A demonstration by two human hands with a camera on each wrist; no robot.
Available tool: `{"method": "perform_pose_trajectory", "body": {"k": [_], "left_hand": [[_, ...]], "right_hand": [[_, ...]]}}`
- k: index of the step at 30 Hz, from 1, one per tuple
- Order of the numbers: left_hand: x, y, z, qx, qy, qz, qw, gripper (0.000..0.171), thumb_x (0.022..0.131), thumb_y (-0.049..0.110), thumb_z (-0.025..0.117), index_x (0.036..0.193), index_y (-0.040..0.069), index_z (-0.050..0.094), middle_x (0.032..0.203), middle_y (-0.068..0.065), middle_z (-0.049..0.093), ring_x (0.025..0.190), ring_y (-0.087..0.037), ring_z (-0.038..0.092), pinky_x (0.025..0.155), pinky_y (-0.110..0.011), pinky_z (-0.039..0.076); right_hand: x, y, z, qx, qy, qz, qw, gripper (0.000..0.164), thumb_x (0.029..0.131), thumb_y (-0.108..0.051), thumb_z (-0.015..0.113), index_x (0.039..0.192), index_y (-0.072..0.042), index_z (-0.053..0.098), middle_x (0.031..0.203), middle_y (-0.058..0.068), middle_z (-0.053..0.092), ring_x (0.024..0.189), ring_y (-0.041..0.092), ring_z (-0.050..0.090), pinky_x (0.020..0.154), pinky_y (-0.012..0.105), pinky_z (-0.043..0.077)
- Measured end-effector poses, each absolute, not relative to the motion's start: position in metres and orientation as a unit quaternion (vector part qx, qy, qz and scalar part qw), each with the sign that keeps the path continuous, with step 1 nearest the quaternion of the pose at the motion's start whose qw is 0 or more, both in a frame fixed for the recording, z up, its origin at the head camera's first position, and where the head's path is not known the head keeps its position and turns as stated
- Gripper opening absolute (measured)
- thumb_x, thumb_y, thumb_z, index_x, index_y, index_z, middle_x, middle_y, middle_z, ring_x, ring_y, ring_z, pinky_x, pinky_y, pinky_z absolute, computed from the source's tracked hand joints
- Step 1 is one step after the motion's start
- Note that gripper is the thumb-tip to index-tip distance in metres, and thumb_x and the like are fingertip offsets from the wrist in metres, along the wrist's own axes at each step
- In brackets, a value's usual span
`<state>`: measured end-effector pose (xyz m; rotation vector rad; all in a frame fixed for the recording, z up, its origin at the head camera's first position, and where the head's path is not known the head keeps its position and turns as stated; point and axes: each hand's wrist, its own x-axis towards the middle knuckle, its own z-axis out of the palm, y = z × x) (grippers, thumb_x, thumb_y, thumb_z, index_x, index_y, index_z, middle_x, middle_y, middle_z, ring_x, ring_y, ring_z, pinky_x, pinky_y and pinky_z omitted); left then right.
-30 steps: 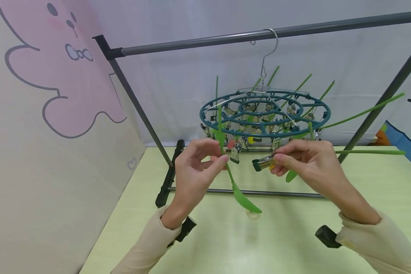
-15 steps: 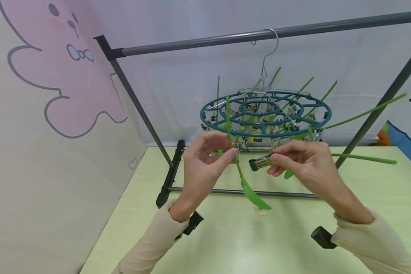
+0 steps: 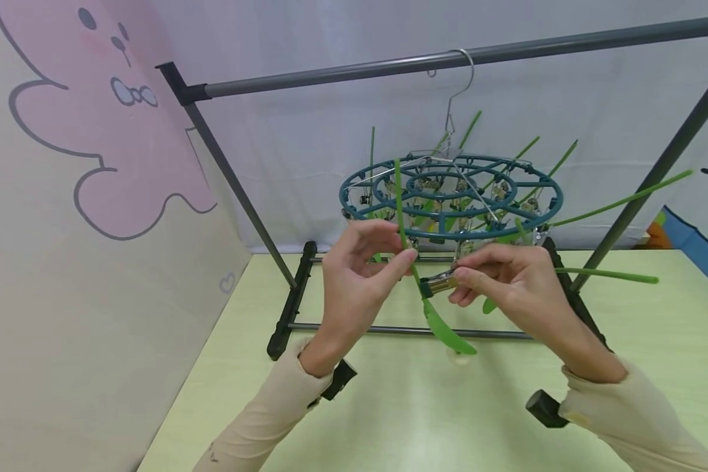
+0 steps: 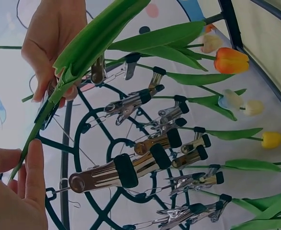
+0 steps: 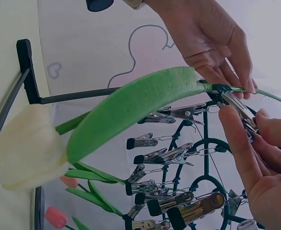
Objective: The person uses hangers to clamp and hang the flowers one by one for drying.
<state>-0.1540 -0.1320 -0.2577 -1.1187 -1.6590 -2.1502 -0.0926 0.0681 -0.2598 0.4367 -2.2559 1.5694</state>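
Observation:
My left hand pinches the green stem of an artificial tulip, which hangs head down. Its long leaf points toward the table, and its cream bloom fills the left of the right wrist view. Between the thumb and fingers of my right hand is a metal clip with dark rubber tips. Those tips are right at the stem, just above the leaf, and overlap it in the right wrist view. Above both hands hangs a round dark-green clip hanger.
Several tulips, one an orange tulip and one a yellow tulip, hang from clips on the hanger, stems sticking outward. The hanger's hook sits on the top bar of a grey rack standing on a pale green table.
My left hand has moved right with the tulip. My right hand has brought the clip left and slightly down, so its tips now meet the stem.

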Motion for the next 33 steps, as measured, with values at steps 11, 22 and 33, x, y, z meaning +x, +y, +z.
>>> {"method": "perform_pose_trajectory", "body": {"k": [11,22,33], "left_hand": [[-0.156,-0.13,-0.259,-0.379,-0.564,-0.727,0.099,0.03,0.082,-0.01,0.066,0.109,-0.006,0.055,0.09,-0.019,0.059,0.08,-0.027,0.063,0.066,-0.042,0.058],[-0.158,-0.132,-0.262,-0.369,-0.572,-0.726,0.096,0.031,0.081,-0.01,0.067,0.109,-0.006,0.055,0.091,-0.018,0.059,0.082,-0.025,0.063,0.068,-0.042,0.058],[-0.154,-0.141,-0.278,-0.364,-0.575,-0.73,0.065,0.029,0.084,-0.005,0.066,0.112,-0.003,0.057,0.101,-0.019,0.063,0.088,-0.028,0.063,0.076,-0.043,0.057]], "right_hand": [[-0.096,0.064,-0.264,0.144,-0.789,0.574,0.167,0.009,0.088,0.001,0.063,0.093,0.008,0.066,0.08,0.01,0.07,0.061,0.023,0.068,0.059,0.036,0.057],[-0.096,0.06,-0.274,0.15,-0.776,0.585,0.179,0.013,0.09,0.001,0.061,0.1,0.008,0.065,0.082,0.012,0.07,0.066,0.021,0.069,0.063,0.033,0.058],[-0.089,0.066,-0.277,0.128,-0.8,0.566,0.154,0.028,0.093,-0.006,0.059,0.12,0.001,0.06,0.094,0.011,0.071,0.076,0.018,0.069,0.062,0.033,0.058]]}}
